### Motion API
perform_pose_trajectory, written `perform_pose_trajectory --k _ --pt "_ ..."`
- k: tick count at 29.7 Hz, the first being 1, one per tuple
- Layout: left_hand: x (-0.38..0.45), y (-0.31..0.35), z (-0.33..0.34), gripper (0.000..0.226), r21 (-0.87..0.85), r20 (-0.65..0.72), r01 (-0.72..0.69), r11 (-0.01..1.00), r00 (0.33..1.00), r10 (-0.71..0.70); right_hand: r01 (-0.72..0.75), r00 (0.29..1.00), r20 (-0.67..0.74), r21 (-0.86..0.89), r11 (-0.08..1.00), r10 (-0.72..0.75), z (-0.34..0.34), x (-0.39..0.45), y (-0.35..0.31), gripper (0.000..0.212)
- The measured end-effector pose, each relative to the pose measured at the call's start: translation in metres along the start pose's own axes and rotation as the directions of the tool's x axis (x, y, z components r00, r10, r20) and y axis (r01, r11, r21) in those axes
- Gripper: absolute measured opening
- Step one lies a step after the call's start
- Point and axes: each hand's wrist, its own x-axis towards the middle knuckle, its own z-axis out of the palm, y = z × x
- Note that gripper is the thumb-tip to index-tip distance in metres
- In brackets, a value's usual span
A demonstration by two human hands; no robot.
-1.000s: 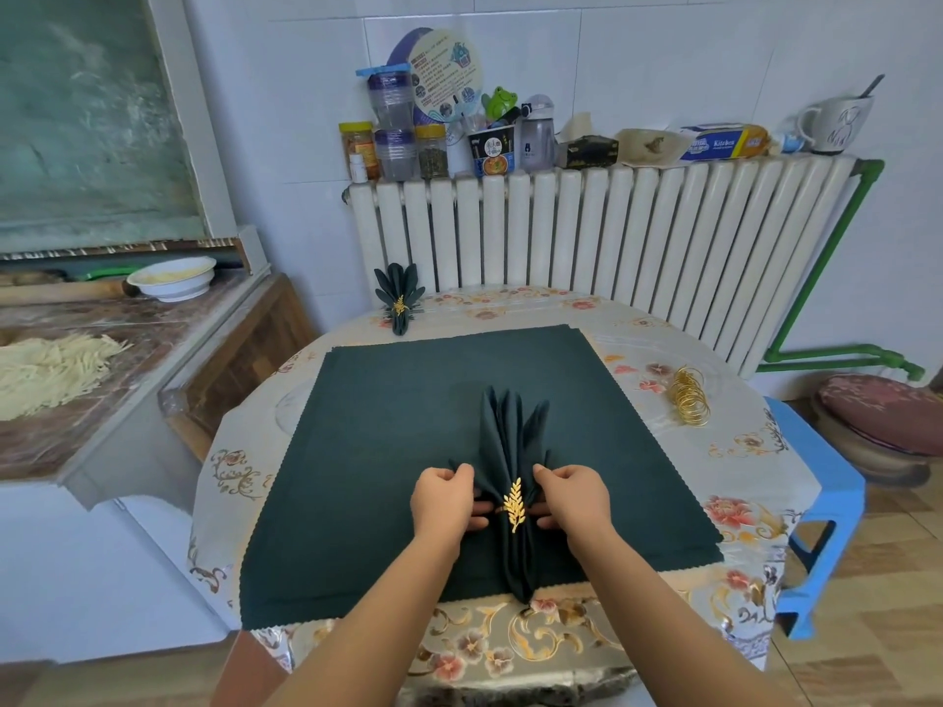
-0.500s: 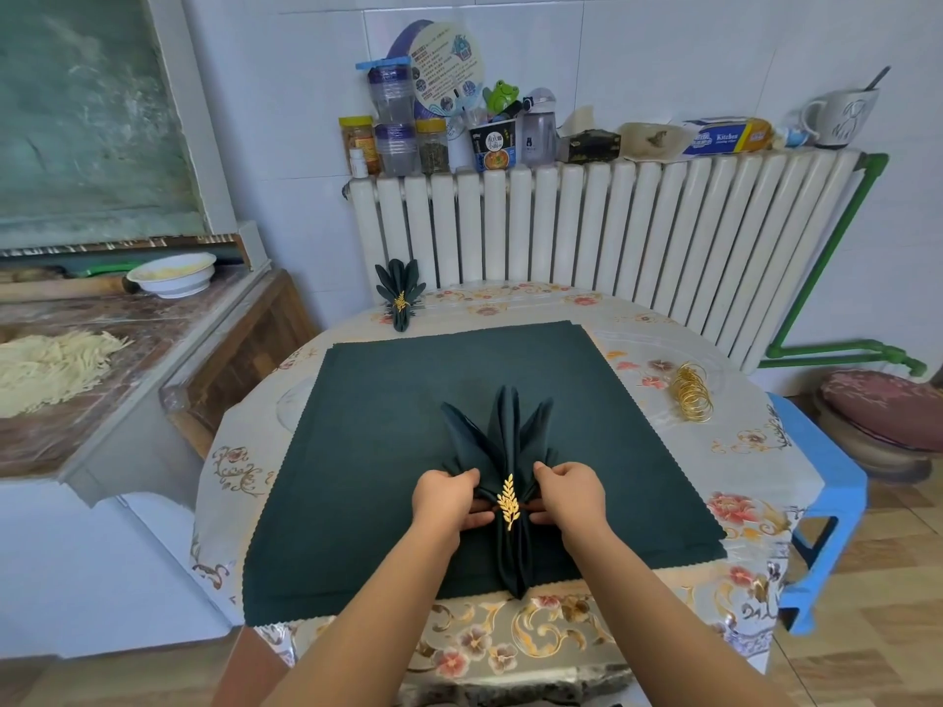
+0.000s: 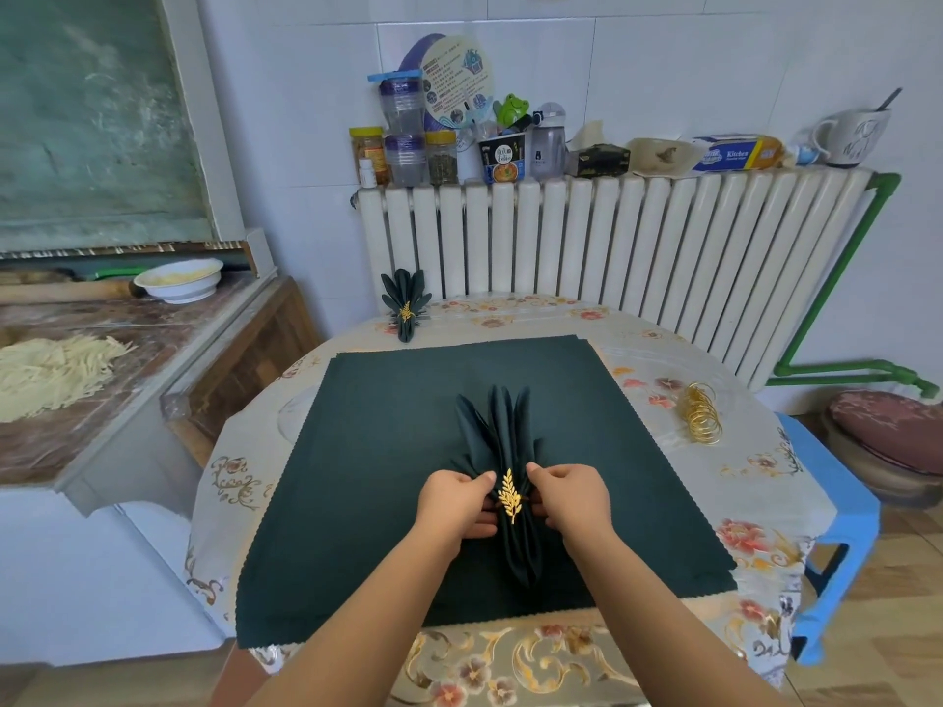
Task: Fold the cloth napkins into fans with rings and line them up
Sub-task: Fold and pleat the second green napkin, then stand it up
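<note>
A pleated dark green napkin (image 3: 497, 431) lies on a flat stack of green napkins (image 3: 388, 451) in the middle of the table. A gold leaf ring (image 3: 509, 494) binds its waist, and its pleats spread upward as a fan. My left hand (image 3: 456, 502) pinches the pleats on the left of the ring. On the other side of the ring my right hand (image 3: 571, 497) pinches the pleats. A finished fan napkin (image 3: 404, 308) with a gold ring stands at the table's far left edge.
A pile of loose gold rings (image 3: 701, 418) lies on the floral tablecloth (image 3: 663, 359) at the right. A white radiator (image 3: 612, 237) with jars on top stands behind. A blue stool (image 3: 842, 528) stands right of the table; a counter with noodles (image 3: 51, 369) lies left.
The pleats above the ring have been pulled apart into a wider fan. Both hands stay at the ring.
</note>
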Motion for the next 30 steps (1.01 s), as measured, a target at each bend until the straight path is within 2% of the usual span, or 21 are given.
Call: perform_pose_trajectory --k 8,16,19,23,25,30 --pt "0.062 0.070 0.005 0.022 -0.103 -0.095 -0.100 0.990 0.991 0.090 0.047 0.999 -0.006 0.170 0.984 -0.047 0.016 0.075 -0.066 0.030" --pt "0.201 0.136 0.006 0.019 -0.109 -0.161 -0.134 0.985 0.980 0.115 0.060 0.996 0.053 0.284 0.957 -0.078 0.072 0.216 -0.124 0.023" --pt "0.246 0.147 0.002 0.022 -0.009 -0.208 -0.131 0.991 0.970 0.126 0.081 0.994 0.053 0.250 0.965 -0.097 0.091 0.252 -0.135 0.024" --pt "0.301 0.156 0.002 0.020 0.107 -0.284 -0.101 0.989 0.950 0.127 0.092 0.995 0.014 0.130 0.987 -0.095 0.111 0.291 -0.149 0.036" --pt "0.316 0.154 0.005 0.019 0.197 -0.301 -0.072 0.978 0.945 0.130 0.112 0.993 0.042 0.044 0.993 -0.114 0.123 0.307 -0.145 0.037" --pt "0.334 0.139 0.005 0.034 0.231 -0.226 -0.117 0.966 0.959 0.170 0.216 0.973 0.090 -0.043 0.975 -0.212 0.135 0.324 -0.136 0.026"
